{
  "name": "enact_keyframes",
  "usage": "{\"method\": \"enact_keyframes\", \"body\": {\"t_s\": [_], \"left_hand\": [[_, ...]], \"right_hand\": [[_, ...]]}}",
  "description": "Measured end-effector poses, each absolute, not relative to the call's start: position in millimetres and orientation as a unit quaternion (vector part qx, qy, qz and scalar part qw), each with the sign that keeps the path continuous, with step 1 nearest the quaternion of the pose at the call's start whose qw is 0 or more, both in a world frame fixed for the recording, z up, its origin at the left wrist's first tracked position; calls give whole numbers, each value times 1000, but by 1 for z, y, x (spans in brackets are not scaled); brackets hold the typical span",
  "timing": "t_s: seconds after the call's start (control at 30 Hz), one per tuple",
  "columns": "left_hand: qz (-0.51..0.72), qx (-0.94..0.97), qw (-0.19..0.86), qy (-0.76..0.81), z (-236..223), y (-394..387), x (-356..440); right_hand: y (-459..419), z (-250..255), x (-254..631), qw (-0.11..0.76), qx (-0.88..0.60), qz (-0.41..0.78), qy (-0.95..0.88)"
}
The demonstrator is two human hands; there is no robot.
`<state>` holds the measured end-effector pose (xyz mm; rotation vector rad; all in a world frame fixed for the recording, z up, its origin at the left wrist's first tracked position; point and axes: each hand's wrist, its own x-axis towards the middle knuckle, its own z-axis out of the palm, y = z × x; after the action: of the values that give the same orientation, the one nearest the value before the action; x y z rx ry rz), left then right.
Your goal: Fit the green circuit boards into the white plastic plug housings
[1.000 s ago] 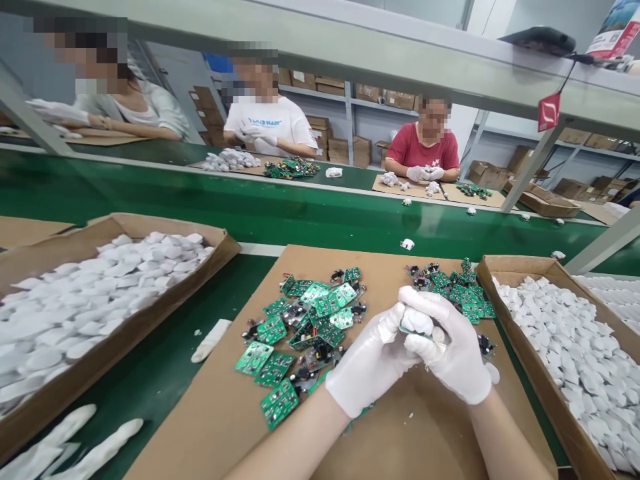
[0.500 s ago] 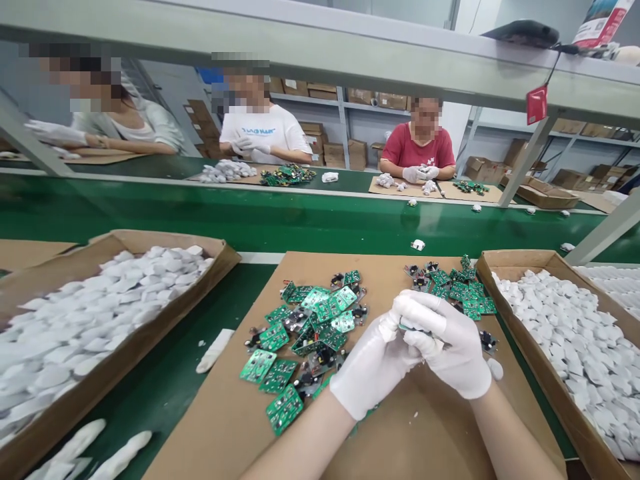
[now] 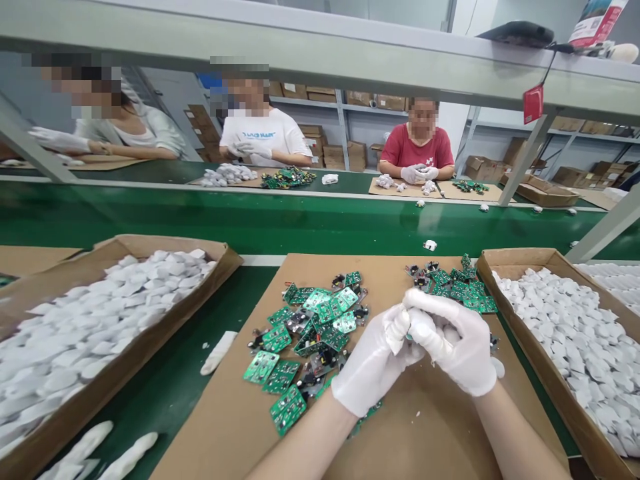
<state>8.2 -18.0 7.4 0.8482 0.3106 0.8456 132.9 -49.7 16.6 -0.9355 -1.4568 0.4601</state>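
Note:
My left hand [image 3: 373,357], in a white glove, is closed with its fingertips meeting those of the other hand. The fingers of my right hand [image 3: 453,340], gloved too, are curled in over the same small piece. A green sliver of a circuit board [image 3: 409,338] shows between them; the fingers hide the rest, and I cannot tell whether white casing is around it. Both hands are above a brown cardboard sheet [image 3: 420,440]. Left of them lies a loose heap of green circuit boards [image 3: 320,320], and a second heap of boards [image 3: 457,283] is behind the right hand.
Cardboard trays of white plastic shells flank me, a left tray [image 3: 233,257] and a right tray [image 3: 520,257]. White finger cots [image 3: 219,352] lie on the green surface. Beyond runs a green conveyor belt [image 3: 300,223] carrying small white pieces. Several co-workers sit across, under a metal beam [image 3: 320,27].
My fingers have shifted around the small piece, the right hand's fingers lifting and bending differently. White pieces on the belt have moved right. The view has shifted slightly.

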Motion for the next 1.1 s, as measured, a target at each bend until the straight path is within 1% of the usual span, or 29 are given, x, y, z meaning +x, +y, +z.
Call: {"method": "enact_keyframes", "body": {"t_s": [0.07, 0.1, 0.23, 0.3, 0.47, 0.53, 0.6, 0.7, 0.77, 0.83, 0.93, 1.0, 1.1], "left_hand": [[393, 413, 809, 140, 7, -19, 8], [395, 418, 807, 136, 6, -19, 8], [414, 415, 801, 122, 1, -17, 7], [414, 407, 805, 126, 0, -15, 6], [416, 376, 809, 176, 1, -8, 9], [399, 350, 818, 222, 1, 0, 11], [361, 384, 799, 291, -2, 13, 11], [330, 497, 694, 403, -6, 32, 8], [342, 547, 624, 442, -8, 39, 4], [362, 592, 552, 463, -8, 39, -1], [372, 668, 413, 495, -7, 33, -9], [359, 700, 326, 524, -5, 33, -17], [328, 712, 225, 579, 0, 39, -33]], "right_hand": [[-51, 16, 132, 627, -399, 167, -648], [-51, 15, 133, 625, -398, 172, -649], [-49, 9, 141, 605, -367, 311, -634], [-48, 9, 144, 592, -367, 348, -628], [-39, 12, 144, 580, -436, 283, -627], [-34, 10, 141, 576, -493, 297, -580], [-27, 4, 139, 578, -542, 320, -520], [-14, -6, 141, 599, -560, 347, -455], [-1, -11, 146, 602, -572, 348, -435], [19, -12, 153, 583, -598, 331, -439], [64, -3, 166, 528, -648, 278, -473], [98, 4, 174, 481, -686, 220, -499], [139, 13, 185, 364, -745, 152, -539]]}}
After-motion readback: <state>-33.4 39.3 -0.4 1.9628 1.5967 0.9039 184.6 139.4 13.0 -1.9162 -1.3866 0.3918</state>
